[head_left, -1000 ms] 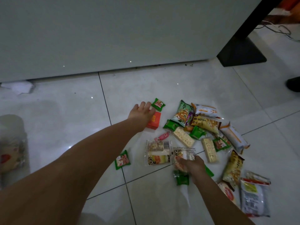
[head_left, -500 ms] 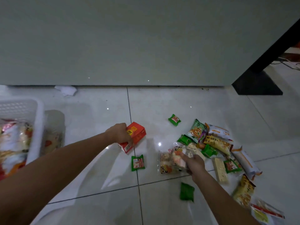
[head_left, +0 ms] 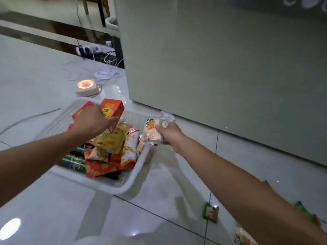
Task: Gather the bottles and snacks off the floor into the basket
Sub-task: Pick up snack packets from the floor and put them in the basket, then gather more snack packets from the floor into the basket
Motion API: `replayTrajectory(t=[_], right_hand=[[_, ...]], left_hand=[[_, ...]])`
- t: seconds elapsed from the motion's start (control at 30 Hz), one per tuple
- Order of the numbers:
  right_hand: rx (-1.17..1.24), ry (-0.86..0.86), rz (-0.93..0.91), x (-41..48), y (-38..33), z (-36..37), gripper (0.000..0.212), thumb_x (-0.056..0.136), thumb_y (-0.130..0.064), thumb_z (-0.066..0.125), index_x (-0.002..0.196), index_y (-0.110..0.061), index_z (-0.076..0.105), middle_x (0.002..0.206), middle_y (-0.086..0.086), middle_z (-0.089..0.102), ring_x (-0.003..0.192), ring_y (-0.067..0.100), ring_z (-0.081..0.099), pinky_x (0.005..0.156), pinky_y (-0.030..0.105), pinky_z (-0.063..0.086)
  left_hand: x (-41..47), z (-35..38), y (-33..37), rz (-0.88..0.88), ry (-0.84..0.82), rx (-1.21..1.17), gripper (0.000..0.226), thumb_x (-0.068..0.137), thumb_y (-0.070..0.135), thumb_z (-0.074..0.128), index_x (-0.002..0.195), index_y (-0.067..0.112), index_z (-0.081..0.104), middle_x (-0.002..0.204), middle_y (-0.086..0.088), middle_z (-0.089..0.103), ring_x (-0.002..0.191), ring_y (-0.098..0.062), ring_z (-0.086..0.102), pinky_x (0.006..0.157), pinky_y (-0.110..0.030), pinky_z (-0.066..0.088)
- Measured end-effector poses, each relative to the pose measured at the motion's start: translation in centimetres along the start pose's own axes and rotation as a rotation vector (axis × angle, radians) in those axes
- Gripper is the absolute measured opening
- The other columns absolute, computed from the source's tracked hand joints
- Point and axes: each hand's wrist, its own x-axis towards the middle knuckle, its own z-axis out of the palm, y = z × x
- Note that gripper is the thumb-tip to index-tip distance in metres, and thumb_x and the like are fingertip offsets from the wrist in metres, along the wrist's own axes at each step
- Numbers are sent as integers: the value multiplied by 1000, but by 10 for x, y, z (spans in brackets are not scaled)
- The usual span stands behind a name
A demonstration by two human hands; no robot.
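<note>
Over the white perforated basket [head_left: 58,121] at centre left, the left hand [head_left: 92,122] grasps a red-orange carton [head_left: 113,107], fingers wrapped round its lower half. Just right of the basket's far corner, the right hand [head_left: 170,136] clutches a clear-wrapped snack packet [head_left: 152,131]. The carton looks light and stiff, so its flat sides give a sure hold. The packet's film is probably slick and its contents brittle, so hold it lightly. At lower right a small green sachet [head_left: 210,212] lies flat on the tiles, best pinched by an edge.
</note>
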Motion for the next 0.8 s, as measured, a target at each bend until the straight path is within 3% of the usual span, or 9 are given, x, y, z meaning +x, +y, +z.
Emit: replayTrajectory(t=[0.07,0.13,0.2,0.3,0.4,0.5,0.67,0.73,0.8], right_hand=[[-70,-56,42,1,-9,35,66,93,-39,52,142,-3,26,140,14,45,121,31,52,101,37,42],[-147,-101,83,-2,-4,48,80,91,-51,48,148,-7,13,148,13,35,129,31,44,99,37,38],[-212,-106,141,-5,8,36,80,91,-55,44,149,-9,13,149,12,32,129,30,44,98,35,39],[-234,-54,175,-8,31,-12,68,94,-52,41,143,-6,30,144,12,40,126,29,47,104,38,43],[-225,52,195,-18,64,-76,50,97,-45,40,131,-8,45,130,13,54,114,27,56,96,38,46],[-211,215,268,-44,120,-132,41,98,-39,41,121,-6,50,117,15,60,93,24,57,82,35,45],[-195,428,460,-97,230,-178,40,96,-28,47,115,7,57,99,22,62,88,28,55,89,46,48],[-162,495,491,-116,259,-181,26,92,-22,53,100,2,60,97,20,59,96,30,57,86,40,46],[-120,535,486,-126,280,-182,23,91,-19,56,104,0,61,103,22,60,106,34,57,92,39,43]], left_hand=[[-4,3,-25,-84,-78,3,53,78,62,57,86,9,54,85,-14,64,73,-31,56,64,-35,44],[-10,14,-40,-125,-178,35,64,84,64,47,110,6,53,112,-23,61,99,-38,58,86,-43,47],[-17,25,-41,-121,-204,82,76,89,64,36,140,7,32,143,-27,37,130,-43,36,106,-50,32],[-26,42,-23,-1,-150,99,77,93,60,24,151,11,11,155,-24,10,144,-39,6,116,-48,9],[-44,66,10,263,-14,120,69,96,52,26,149,10,18,156,-21,13,144,-36,9,117,-46,10],[-83,101,52,453,-130,150,61,95,47,35,141,8,33,144,-20,33,131,-36,30,105,-46,32],[-98,123,81,309,-223,298,56,89,10,44,139,-3,24,137,-30,29,122,-47,35,84,-47,46],[-92,125,81,353,-242,337,54,89,14,43,136,-2,23,132,-31,31,114,-44,41,85,-45,43],[-91,127,86,369,-266,440,56,88,15,43,135,-3,21,131,-32,32,110,-40,45,87,-42,41]])
